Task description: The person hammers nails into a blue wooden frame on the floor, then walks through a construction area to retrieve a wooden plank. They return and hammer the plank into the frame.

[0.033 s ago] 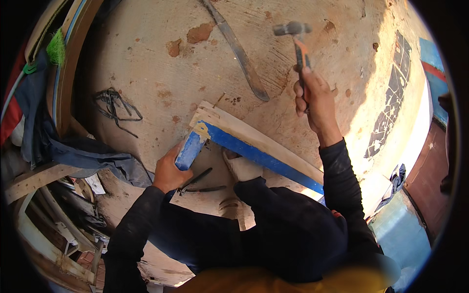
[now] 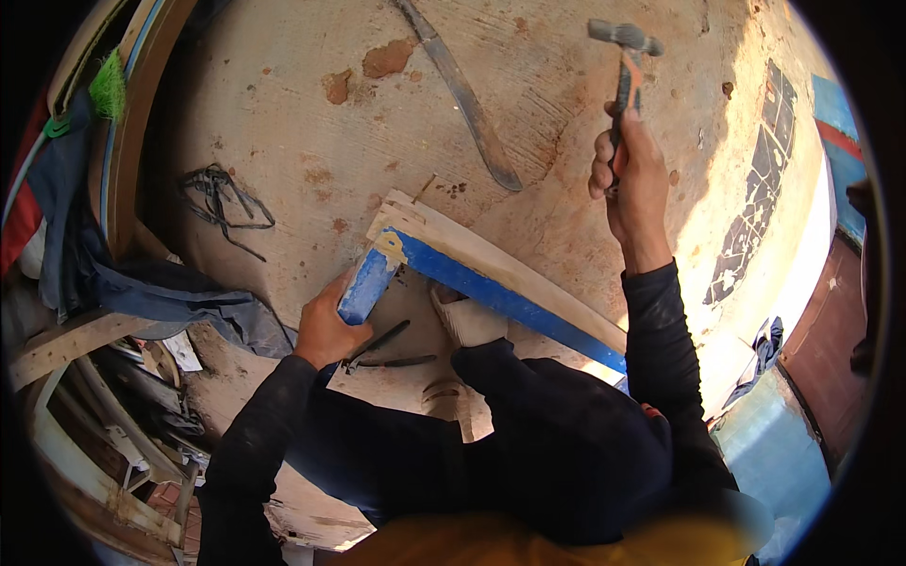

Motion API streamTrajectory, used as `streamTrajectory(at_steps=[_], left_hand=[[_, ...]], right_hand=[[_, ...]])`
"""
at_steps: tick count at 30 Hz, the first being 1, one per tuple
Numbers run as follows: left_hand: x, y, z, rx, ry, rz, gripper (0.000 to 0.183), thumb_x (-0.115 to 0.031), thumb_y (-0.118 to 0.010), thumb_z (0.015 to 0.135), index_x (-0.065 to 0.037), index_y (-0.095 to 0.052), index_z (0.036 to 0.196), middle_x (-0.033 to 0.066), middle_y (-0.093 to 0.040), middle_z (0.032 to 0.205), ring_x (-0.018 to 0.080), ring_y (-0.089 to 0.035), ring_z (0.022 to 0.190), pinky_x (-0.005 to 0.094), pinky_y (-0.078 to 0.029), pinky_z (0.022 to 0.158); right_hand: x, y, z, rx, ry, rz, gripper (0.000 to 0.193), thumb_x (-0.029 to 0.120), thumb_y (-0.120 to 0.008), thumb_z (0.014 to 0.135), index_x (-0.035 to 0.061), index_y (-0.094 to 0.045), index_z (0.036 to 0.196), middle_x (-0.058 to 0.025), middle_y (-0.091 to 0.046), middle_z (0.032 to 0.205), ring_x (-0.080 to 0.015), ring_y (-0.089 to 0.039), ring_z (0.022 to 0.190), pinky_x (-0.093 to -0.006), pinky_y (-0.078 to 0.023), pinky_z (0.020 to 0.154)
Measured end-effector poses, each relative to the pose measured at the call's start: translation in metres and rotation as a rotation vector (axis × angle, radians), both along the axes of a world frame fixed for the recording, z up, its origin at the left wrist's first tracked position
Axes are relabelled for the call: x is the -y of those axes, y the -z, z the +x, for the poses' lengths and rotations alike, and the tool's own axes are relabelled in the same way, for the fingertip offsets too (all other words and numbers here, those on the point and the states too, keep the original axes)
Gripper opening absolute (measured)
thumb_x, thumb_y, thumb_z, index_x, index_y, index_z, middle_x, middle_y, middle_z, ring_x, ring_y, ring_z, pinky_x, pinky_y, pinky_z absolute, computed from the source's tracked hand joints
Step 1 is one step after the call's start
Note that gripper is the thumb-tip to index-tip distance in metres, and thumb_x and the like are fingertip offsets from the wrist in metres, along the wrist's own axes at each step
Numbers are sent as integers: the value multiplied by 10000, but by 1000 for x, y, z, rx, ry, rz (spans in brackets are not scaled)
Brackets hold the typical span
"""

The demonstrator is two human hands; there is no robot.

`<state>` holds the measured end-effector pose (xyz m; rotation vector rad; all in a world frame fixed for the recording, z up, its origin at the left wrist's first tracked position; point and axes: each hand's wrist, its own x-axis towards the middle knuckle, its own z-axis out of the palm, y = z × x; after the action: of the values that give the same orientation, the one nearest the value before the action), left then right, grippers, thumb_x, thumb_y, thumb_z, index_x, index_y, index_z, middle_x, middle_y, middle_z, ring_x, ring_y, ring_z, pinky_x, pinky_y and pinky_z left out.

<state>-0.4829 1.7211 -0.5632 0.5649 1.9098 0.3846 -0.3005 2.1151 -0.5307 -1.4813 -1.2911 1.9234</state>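
Note:
My right hand (image 2: 634, 179) grips a hammer (image 2: 628, 58) by its black and orange handle, held up to the right of a wooden frame. Around the short blue-painted piece (image 2: 370, 286) of that frame, my left hand (image 2: 327, 325) is closed. It joins a longer wooden beam (image 2: 510, 288), blue on the near side and bare on top, at a corner. A thin nail-like piece (image 2: 425, 187) sticks out by the far end of the joint. Long-handled pliers (image 2: 382, 351) lie on the ground beside my left hand.
A machete-like blade (image 2: 464, 99) lies on the concrete floor beyond the frame. Tangled black cord (image 2: 226, 206) is at the left, near dark cloth (image 2: 189, 300) and upright boards (image 2: 132, 132). My shoe (image 2: 469, 319) is close under the beam. Wood scraps (image 2: 104, 453) crowd the lower left.
My right hand and the hammer have moved to the right and slightly farther up in the picture. My left hand and the frame stay nearly in place.

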Motion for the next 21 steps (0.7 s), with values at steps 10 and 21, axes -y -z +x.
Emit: streamTrajectory(at_steps=[10, 21], left_hand=[[-3, -2, -1, 2, -2, -19, 864, -197, -795, 679, 32, -548, 1475, 293, -688, 1286, 407, -684, 1205, 423, -525, 1046], [-1, -1, 0, -26, -2, 23, 830, -200, -779, 696, 46, -557, 1457, 299, -695, 1258, 431, -686, 1176, 438, -531, 1031]], right_hand=[[45, 12, 12, 345, -619, -361, 422, 483, -522, 1103, 62, -560, 1096, 13, -492, 659, -94, -449, 414, -265, -392, 377], [59, 14, -5, 405, -778, -534, 410, 467, -495, 1116, 60, -537, 1112, 17, -488, 673, -102, -476, 456, -280, -430, 412]])
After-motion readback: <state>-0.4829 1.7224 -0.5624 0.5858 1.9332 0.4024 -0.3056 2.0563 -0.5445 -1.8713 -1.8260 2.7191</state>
